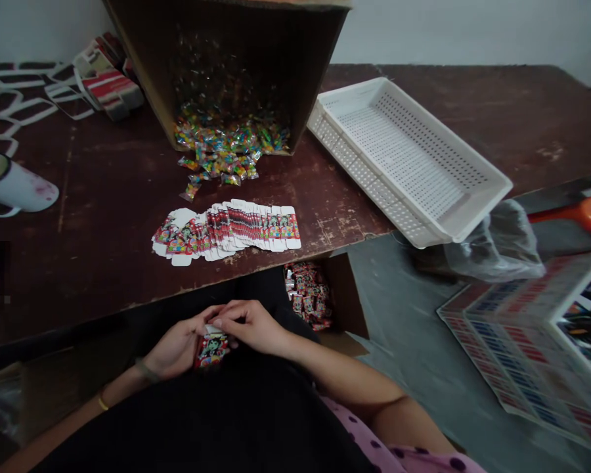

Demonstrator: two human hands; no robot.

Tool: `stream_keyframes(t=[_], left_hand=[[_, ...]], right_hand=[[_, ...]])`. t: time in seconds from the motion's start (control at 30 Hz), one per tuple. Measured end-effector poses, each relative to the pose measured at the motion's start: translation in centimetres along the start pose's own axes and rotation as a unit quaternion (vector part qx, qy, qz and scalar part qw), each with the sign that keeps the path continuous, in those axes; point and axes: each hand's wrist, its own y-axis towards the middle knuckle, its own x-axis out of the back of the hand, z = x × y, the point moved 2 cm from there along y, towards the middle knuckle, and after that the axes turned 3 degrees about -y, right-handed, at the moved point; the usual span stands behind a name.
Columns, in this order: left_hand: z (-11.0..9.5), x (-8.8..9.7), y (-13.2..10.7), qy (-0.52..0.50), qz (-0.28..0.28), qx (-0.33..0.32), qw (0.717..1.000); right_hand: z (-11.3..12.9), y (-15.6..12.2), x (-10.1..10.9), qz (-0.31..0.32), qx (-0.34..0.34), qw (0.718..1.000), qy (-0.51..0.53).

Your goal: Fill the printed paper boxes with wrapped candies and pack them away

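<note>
While both hands work low over a dark lap, the left hand (177, 348) cups a small printed carton (211, 348) and the right hand (253, 325) pinches its top flap, fingers (221, 322) closed on the card. Folding it cleanly looks to call for creasing along the flap line with the body held square. On the table (103, 217) lie a fanned row of flat cartons (229, 230), wrapped sweets (226, 148) spilling from a tipped cardboard box (236, 59), a white tray (408, 154) and a mug (14, 187). Nothing blocks the hands.
</note>
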Motion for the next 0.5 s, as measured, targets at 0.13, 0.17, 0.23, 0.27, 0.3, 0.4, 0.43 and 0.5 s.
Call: stream_keyframes(t=[0.13, 0.17, 0.23, 0.27, 0.3, 0.4, 0.43, 0.5], left_hand=[[0.2, 1.1, 0.0, -0.001, 0.026, -0.019, 0.999], [0.2, 1.3, -0.1, 0.003, 0.038, -0.028, 0.999], [0.4, 1.6, -0.3, 0.030, 0.053, -0.048, 0.997], [0.5, 1.7, -0.4, 0.050, 0.050, -0.053, 0.996], [0.6, 1.8, -0.5, 0.070, 0.041, -0.055, 0.995], [0.7, 2.0, -0.7, 0.100, 0.001, -0.046, 0.994], [0.7, 2.1, -0.7, 0.103, -0.004, -0.042, 0.994], [0.6, 2.2, -0.7, 0.113, -0.006, -0.035, 0.993]], right_hand=[[-0.4, 0.9, 0.1, 0.040, -0.051, 0.991, 0.115], [-0.5, 1.0, 0.1, 0.029, -0.049, 0.992, 0.112], [-0.6, 1.1, 0.2, -0.010, -0.034, 0.997, 0.070], [-0.6, 1.1, 0.2, -0.029, -0.024, 0.999, 0.036], [-0.7, 1.1, 0.1, -0.045, -0.013, 0.999, 0.000], [-0.8, 1.1, -0.1, -0.068, 0.014, 0.995, -0.078], [-0.9, 1.2, -0.2, -0.073, 0.019, 0.993, -0.091], [-1.1, 1.4, -0.1, -0.084, 0.021, 0.991, -0.103]])
